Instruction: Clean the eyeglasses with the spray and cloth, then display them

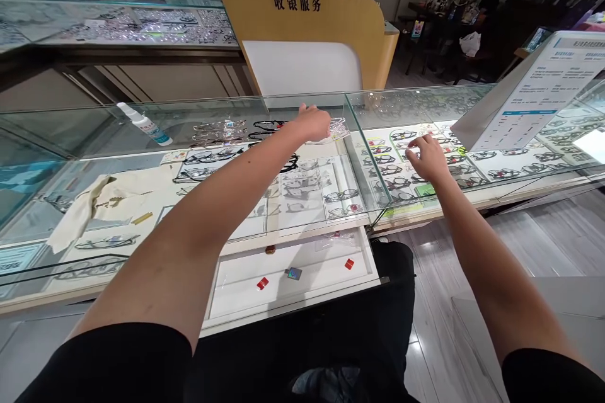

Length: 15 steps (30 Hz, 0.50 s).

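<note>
My left hand [312, 123] is over the far part of the glass counter, its fingers curled and partly hidden behind the hand. Clear-framed eyeglasses [338, 129] lie against its right side; whether the fingers grip them cannot be made out. Left of it are dark-framed glasses [269, 124] and a group of clear and brownish frames [220, 131]. My right hand [428, 157] rests over the right-hand glass section with fingers bent and apart, holding nothing. Rows of glasses [385, 160] show under the glass beside it.
An open white drawer [293, 308] near my lap holds small red packets [348, 264]. A spray bottle [145, 124] and a cream cloth [85, 208] are at the left. A large printed card stand [534, 91] rises at the right. Beyond is a yellow cashier counter [312, 19].
</note>
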### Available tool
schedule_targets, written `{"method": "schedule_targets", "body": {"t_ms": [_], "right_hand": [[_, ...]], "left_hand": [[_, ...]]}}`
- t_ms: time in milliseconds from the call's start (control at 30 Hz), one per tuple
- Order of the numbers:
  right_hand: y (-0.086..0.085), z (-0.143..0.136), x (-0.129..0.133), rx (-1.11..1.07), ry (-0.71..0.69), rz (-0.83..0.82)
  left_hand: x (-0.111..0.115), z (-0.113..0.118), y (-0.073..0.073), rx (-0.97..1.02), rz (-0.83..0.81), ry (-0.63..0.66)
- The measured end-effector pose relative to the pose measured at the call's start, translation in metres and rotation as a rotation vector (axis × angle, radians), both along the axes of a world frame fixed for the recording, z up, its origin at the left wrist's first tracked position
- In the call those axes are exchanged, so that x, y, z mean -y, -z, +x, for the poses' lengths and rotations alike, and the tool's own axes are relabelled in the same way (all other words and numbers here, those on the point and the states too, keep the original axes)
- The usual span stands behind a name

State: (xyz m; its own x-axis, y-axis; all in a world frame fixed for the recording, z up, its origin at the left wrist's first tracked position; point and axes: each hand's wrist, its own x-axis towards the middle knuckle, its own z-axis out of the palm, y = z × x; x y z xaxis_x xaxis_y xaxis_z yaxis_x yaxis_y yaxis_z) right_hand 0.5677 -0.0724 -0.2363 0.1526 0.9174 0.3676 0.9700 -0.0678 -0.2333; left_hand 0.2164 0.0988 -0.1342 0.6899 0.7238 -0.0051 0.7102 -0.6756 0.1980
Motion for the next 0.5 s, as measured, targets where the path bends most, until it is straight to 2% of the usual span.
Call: {"method": "schedule_targets", "body": {"t_ms": [100,167,233,300,367,433,500], "right_hand": [[0.0,0.0,0.0,-0.009,-0.002,-0.012],[0.001,0.001,0.0,-0.005,-0.003,-0.007],[0.003,0.002,0.0,0.011,0.002,0.001],[0.004,0.003,-0.001,0.025,0.006,0.008],[0.005,0.004,-0.001,0.029,0.0,0.022],[0.006,0.005,-0.001,0.025,-0.009,0.037],[0.006,0.005,-0.001,0.022,-0.012,0.048]], "left_hand": [[0.04,-0.016,-0.029,-0.08,-0.045,-0.04],[0.079,-0.031,-0.046,-0.011,-0.109,0.054],[0.125,-0.048,-0.054,0.053,-0.251,0.189],[0.168,-0.065,-0.053,0.112,-0.426,0.272],[0.203,-0.079,-0.043,0.155,-0.599,0.298],[0.227,-0.091,-0.029,0.174,-0.753,0.272],[0.241,-0.098,-0.012,0.206,-0.875,0.221]]}}
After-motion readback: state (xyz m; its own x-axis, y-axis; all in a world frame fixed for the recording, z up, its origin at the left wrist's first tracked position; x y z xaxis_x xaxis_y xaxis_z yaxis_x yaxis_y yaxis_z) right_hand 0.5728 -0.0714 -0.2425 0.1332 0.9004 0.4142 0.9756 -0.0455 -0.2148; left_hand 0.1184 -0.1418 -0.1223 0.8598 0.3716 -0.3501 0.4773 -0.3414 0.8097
